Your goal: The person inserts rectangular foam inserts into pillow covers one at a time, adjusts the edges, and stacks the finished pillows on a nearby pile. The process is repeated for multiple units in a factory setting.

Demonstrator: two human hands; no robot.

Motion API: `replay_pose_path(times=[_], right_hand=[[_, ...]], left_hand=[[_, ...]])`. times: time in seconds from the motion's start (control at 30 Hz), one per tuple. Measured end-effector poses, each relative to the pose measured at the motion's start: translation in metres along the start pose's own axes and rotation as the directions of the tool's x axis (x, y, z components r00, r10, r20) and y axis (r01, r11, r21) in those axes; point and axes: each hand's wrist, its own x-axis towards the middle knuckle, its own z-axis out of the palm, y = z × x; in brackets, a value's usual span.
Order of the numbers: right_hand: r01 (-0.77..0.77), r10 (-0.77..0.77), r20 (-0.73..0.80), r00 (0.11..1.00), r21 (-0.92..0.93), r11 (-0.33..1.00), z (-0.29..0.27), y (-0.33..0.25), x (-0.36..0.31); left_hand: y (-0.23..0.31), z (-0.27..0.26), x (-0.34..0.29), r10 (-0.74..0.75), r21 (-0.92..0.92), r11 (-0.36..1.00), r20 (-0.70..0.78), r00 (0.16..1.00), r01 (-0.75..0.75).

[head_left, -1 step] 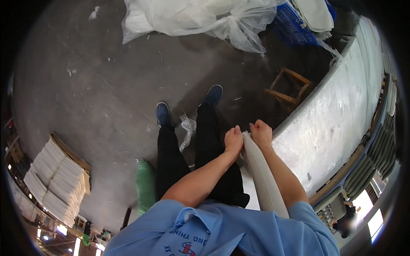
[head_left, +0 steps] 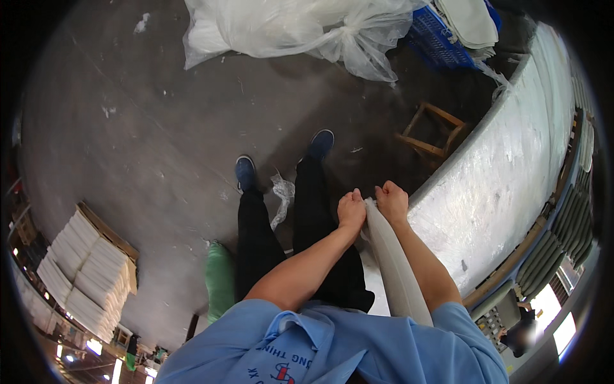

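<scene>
A long white tube-shaped bundle (head_left: pixel 401 269) runs up between my forearms, and its far end narrows to a gathered tip. My left hand (head_left: pixel 352 210) is closed in a fist just left of that tip. Opposite it, my right hand (head_left: pixel 391 201) is also closed, on the tip's right side. A small gap separates the two hands. Whatever the fingers grip is too small or hidden to make out. The bundle's near end disappears at my blue shirt.
To the right stretches a table (head_left: pixel 486 173) covered in clear plastic, with a wooden stool (head_left: pixel 441 149) beside it. Ahead lie a large plastic bag (head_left: pixel 281 29) and a blue crate (head_left: pixel 438 38). At left are a green bundle (head_left: pixel 219 281) and stacked white goods (head_left: pixel 86 269). Plastic scrap (head_left: pixel 281 195) lies near my feet.
</scene>
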Motion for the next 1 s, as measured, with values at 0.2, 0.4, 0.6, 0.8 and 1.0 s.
replay_pose_path(times=[0.2,0.4,0.6,0.8,1.0], right_hand=[[0.044,-0.045,-0.019,0.999,-0.043,0.998,0.003,0.002,-0.001],[-0.134,0.132,0.187,0.973,-0.003,0.991,-0.017,-0.018,0.01],[-0.066,0.061,0.26,0.964,0.01,0.998,-0.021,-0.022,0.009],[0.01,-0.006,0.059,0.998,-0.068,0.998,-0.008,-0.004,0.0],[-0.056,0.069,0.17,0.983,-0.08,0.995,-0.015,-0.004,0.006]], left_hand=[[-0.002,0.007,0.003,-0.072,-0.069,0.995,-0.022,0.997,0.07],[-0.005,0.01,-0.003,-0.243,-0.5,0.823,0.117,0.963,0.268],[-0.003,0.011,0.0,-0.15,-0.344,0.925,0.054,0.987,0.159],[0.005,0.01,0.02,-0.066,0.036,0.997,0.149,0.987,0.061],[-0.004,-0.014,-0.004,-0.2,-0.556,0.659,0.519,0.831,0.506]])
